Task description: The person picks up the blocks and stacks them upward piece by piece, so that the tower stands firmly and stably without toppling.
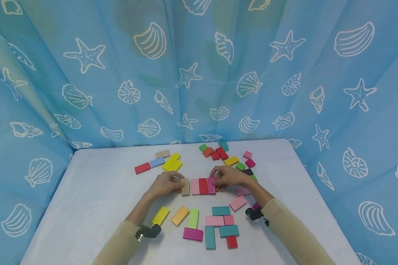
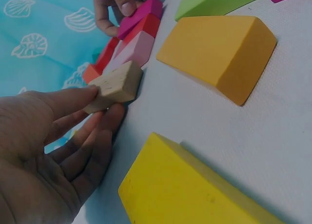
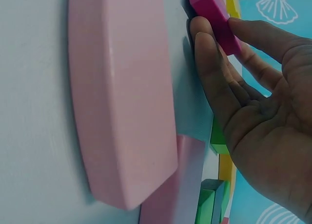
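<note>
My left hand [image 1: 167,183] pinches a natural wood block [image 2: 117,85] between thumb and fingers. To its right, across a small gap, a pink block [image 1: 195,186] and a red block [image 1: 203,186] stand side by side. A magenta block [image 1: 211,186] adjoins the red one at the row's right end. My right hand [image 1: 228,176] pinches that magenta block by its right side, as the right wrist view also shows. In the left wrist view, an orange block [image 2: 214,48] and a yellow block [image 2: 180,185] lie near the left hand.
Behind the hands lie loose blocks, among them a blue block [image 1: 157,162] at left and a yellow block [image 1: 231,161] at right. Nearer me are a purple block [image 1: 193,234] and teal blocks [image 1: 210,237]. A shell-patterned curtain [image 1: 185,92] surrounds the white table [image 1: 96,191].
</note>
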The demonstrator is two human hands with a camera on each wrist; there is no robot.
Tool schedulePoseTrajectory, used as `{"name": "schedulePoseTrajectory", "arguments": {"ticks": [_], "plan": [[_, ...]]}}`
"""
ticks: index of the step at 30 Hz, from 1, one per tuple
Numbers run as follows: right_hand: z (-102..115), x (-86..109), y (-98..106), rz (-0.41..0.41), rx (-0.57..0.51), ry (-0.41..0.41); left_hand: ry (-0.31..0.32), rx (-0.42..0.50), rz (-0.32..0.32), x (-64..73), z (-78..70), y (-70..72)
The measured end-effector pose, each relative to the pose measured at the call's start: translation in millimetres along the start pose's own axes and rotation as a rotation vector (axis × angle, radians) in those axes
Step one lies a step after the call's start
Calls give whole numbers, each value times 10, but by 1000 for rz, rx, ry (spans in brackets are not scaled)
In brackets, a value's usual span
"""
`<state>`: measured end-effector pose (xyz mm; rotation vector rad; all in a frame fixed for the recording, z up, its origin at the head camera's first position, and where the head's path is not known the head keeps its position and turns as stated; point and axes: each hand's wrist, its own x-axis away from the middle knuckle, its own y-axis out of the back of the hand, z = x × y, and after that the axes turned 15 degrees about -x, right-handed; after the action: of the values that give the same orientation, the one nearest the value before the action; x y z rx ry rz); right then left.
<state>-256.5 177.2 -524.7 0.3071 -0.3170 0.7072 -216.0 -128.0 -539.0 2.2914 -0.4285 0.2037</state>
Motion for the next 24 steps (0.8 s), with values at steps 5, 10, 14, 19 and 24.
{"name": "schedulePoseTrajectory", "arguments": {"ticks": [5,10,14,19,24], "plan": [[0,-23,-4,-2,9,1,-2,-21,-4,-25,-26,-19],[1,-43,-7,-2,30,10,10,-63,-20,-43,-39,-47],[3,-52,-18,-12,33,7,13,-77,-33,-45,-43,-62],[-12,-62,-26,-32,25,-10,15,-72,-41,-47,-42,-75],[-5,-60,-31,-39,26,-14,20,-91,-55,-58,-49,-83]]}}
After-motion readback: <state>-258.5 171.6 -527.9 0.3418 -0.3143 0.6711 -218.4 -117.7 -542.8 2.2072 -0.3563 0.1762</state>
